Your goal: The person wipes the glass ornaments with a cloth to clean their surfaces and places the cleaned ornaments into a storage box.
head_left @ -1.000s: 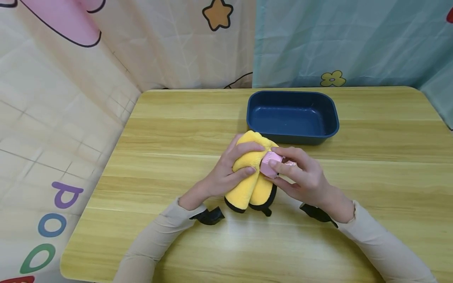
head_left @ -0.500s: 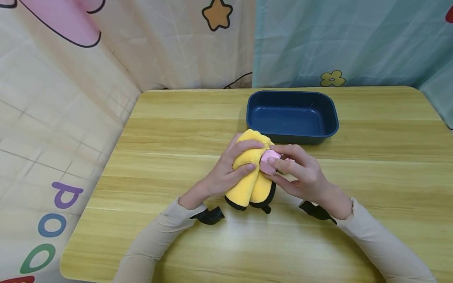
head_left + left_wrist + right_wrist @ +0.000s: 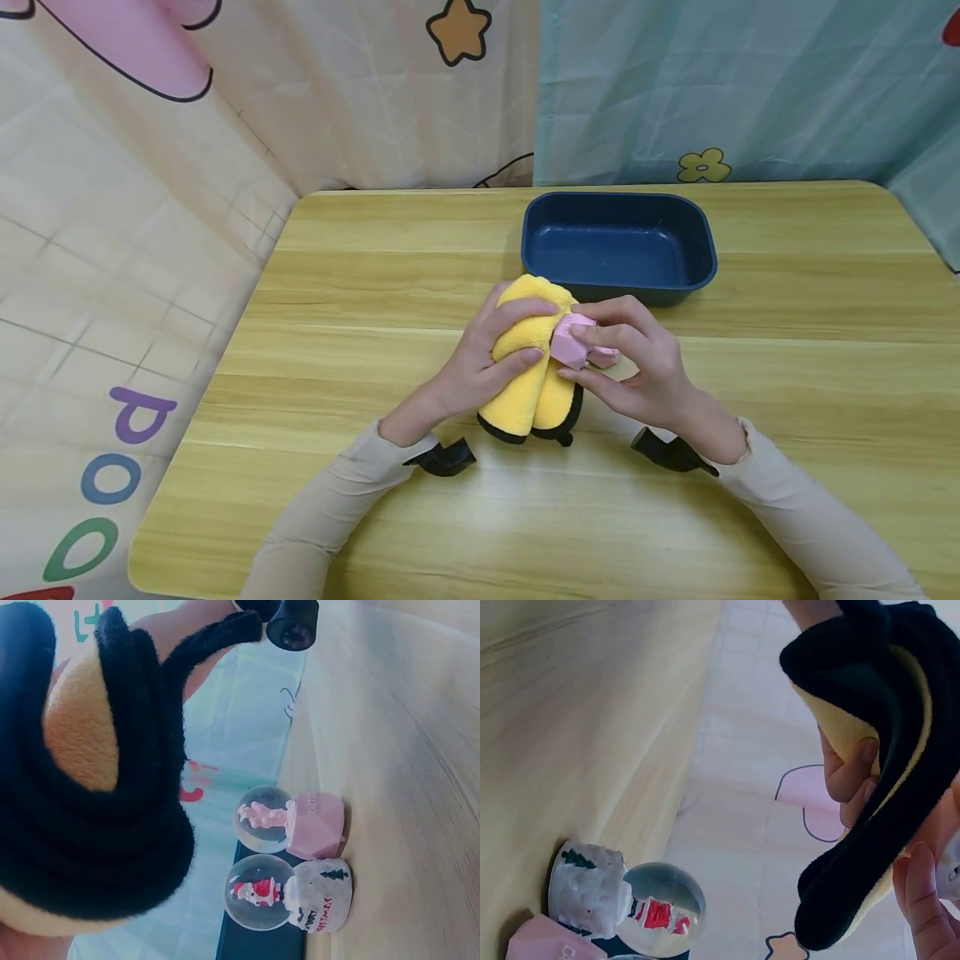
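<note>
My left hand (image 3: 487, 358) grips a folded plush cloth (image 3: 517, 408), yellow on its outside with a black edge. With thumb and fingers my right hand (image 3: 648, 362) pinches a pink faceted base (image 3: 572, 340), much like that of the pink snow globe on the table. It presses against the cloth's right side, and its far end is hidden in the folds. Black lining of the cloth (image 3: 900, 780) shows in the right wrist view. Below the hands stand a pink snow globe (image 3: 315, 825) and a white snow globe (image 3: 322, 896) with a red figure inside.
A dark blue rectangular tub (image 3: 618, 292) stands behind the hands, near the back edge of the wooden table (image 3: 375, 275). Patterned curtains (image 3: 720, 92) hang beyond the table. Black wrist mounts (image 3: 442, 458) are on both forearms.
My right hand has shifted the pink base slightly against the cloth, its fingers resettling. More of a second pink thing shows below the fingers. The left hand keeps its grip.
</note>
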`<state>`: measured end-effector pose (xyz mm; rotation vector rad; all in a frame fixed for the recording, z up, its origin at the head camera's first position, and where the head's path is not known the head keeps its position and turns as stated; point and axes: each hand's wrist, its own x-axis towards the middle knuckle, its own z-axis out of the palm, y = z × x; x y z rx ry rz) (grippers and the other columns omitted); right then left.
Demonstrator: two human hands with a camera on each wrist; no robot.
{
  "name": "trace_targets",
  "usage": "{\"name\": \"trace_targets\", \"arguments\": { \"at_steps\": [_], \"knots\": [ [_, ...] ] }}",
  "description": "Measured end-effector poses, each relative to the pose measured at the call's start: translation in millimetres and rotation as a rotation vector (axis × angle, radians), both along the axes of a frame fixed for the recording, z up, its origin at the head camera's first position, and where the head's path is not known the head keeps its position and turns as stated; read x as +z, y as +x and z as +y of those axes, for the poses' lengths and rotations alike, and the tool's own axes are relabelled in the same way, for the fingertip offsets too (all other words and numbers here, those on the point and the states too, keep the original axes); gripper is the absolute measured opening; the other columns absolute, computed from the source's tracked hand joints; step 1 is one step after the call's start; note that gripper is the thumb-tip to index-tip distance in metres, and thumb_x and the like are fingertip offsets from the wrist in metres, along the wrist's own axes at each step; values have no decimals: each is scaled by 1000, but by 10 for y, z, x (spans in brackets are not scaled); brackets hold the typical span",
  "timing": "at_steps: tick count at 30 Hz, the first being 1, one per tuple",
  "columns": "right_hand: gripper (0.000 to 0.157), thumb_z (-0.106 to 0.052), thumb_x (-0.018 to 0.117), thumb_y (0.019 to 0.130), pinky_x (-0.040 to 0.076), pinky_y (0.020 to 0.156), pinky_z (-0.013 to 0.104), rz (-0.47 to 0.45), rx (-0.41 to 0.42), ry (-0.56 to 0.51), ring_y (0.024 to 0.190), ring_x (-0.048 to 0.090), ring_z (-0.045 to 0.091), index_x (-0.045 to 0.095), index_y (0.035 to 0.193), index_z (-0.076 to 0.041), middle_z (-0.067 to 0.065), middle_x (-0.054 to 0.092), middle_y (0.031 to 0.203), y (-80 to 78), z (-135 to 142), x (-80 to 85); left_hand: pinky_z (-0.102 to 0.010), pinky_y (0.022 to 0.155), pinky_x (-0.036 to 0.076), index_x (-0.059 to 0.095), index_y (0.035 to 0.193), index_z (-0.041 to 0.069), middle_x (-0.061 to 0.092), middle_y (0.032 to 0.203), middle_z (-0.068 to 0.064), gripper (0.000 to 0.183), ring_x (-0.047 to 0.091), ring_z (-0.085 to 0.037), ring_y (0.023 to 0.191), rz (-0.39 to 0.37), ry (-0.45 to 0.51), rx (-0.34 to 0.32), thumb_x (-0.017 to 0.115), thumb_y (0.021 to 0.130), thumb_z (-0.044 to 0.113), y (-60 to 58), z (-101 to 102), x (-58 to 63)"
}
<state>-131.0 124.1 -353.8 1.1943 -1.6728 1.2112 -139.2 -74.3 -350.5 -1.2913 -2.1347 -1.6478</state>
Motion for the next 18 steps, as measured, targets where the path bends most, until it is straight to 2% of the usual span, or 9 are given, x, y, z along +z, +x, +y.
{"name": "trace_targets", "arguments": {
  "at_steps": [5,12,18],
  "knots": [
    [42,-29,74,79,48,88,16,-84,37,-30,96,59,18,60,87,9,23,59,93,-4,7,7,-30,88,43,48,120,9,43,124,-17,42,43,-25,114,20,-6,9,48,95,43,-1,6,0],
    [41,-17,76,77,52,78,14,-278,221,-87,101,59,15,58,98,13,14,59,104,22,34,29,-30,86,45,48,119,9,42,123,-20,40,44,-27,113,58,10,6,48,95,41,1,18,-5],
    [42,-9,76,75,54,74,17,-420,317,-135,96,62,13,54,100,17,7,59,107,29,47,38,-30,87,45,49,118,9,41,123,-21,40,43,-28,114,83,18,12,48,95,42,-4,26,-10]
  ]
}}
